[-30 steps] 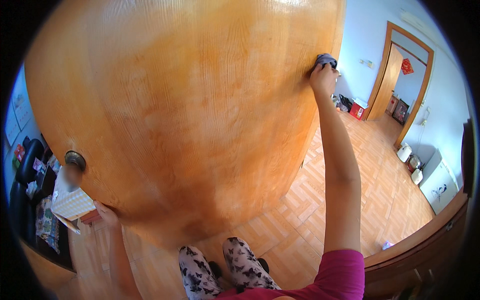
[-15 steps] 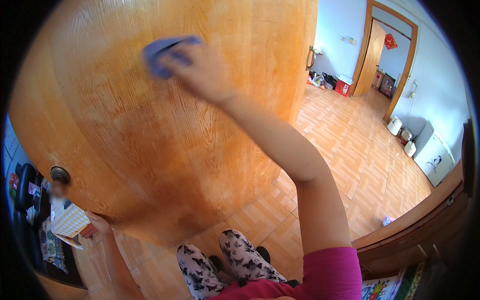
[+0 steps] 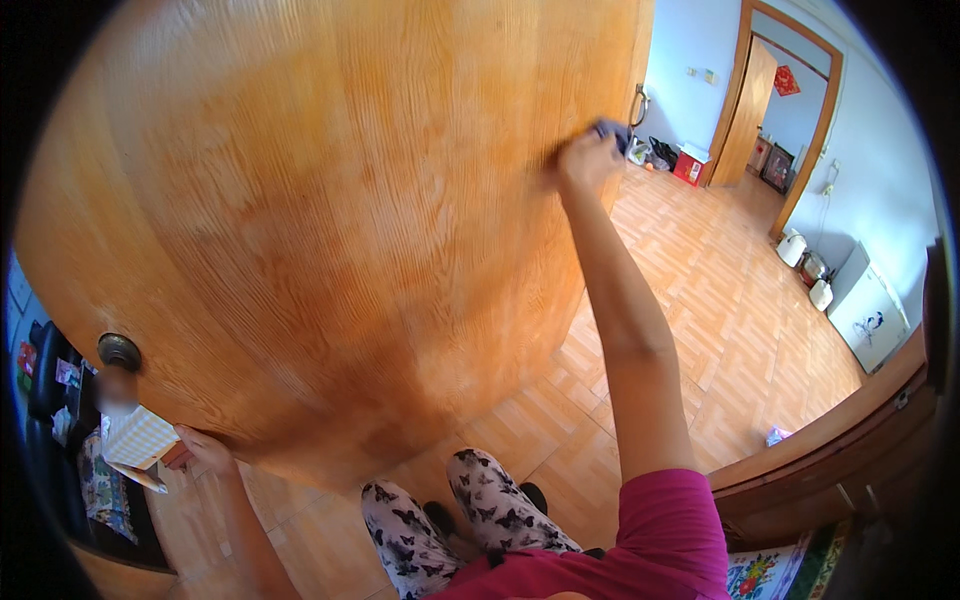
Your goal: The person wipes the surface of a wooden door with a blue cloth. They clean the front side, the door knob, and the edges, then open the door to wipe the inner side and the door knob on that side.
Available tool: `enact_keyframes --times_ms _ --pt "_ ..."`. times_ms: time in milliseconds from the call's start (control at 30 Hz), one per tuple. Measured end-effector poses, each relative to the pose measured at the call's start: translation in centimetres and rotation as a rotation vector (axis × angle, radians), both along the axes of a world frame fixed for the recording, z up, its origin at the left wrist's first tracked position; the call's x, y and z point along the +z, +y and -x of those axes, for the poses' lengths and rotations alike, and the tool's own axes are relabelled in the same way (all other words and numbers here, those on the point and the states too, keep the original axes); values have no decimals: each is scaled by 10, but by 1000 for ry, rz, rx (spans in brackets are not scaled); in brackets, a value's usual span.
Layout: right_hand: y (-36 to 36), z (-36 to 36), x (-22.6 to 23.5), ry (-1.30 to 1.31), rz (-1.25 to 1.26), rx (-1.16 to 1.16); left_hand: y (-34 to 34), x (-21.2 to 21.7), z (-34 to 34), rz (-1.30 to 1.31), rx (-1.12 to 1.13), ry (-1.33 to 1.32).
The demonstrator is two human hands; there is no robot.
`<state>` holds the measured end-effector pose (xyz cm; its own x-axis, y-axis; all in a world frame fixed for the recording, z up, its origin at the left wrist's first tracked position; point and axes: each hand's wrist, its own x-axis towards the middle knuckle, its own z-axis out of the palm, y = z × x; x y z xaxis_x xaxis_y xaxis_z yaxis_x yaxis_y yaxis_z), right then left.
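A wide wooden door (image 3: pixel 330 220) with a strong grain fills the left and middle of the view. My right hand (image 3: pixel 588 162), arm stretched forward, is closed on a dark blue cloth (image 3: pixel 614 132) by the door's right edge, just below a metal handle (image 3: pixel 640 104). Most of the cloth is hidden by the hand, which is slightly blurred. At the door's lower left edge, my left hand (image 3: pixel 207 450) grips the edge; some of its fingers are out of sight. A round dark knob (image 3: pixel 119 350) sits above it on the door.
Tan patterned floor tiles (image 3: pixel 690 310) stretch right toward an open doorway (image 3: pixel 775 110). Along the far wall stand a red box (image 3: pixel 690 165), bags, a pot (image 3: pixel 813 268) and a white panel (image 3: pixel 872 308). Beyond my left hand are a checked box (image 3: pixel 142 436) and a black sofa (image 3: pixel 48 400).
My right hand has swept the blue cloth rightward across the door, from its upper middle to its right edge. The left hand stays at the door's lower left edge.
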<state>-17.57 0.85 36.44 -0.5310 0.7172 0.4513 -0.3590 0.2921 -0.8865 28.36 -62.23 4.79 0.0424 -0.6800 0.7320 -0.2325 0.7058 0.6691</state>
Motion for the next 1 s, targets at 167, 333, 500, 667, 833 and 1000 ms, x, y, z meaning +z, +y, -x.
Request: enact_keyframes --times_ms 167,333,500,667,833,1000 --pt "-120 -104 74 756 -451 76 -21 1 5 50 -61 85" --pt "-197 -189 53 1222 -1049 370 -58 13 4 2 -167 89" --pt "-125 -143 63 954 -740 898 -39 24 -5 -102 -217 112" --pt "7 -4 49 641 -377 -9 11 41 19 -231 -388 323" --pt "29 36 -107 168 -242 -85 29 40 14 -207 -231 214" --pt "-10 32 -234 -142 75 63 -30 37 13 -11 -182 182"
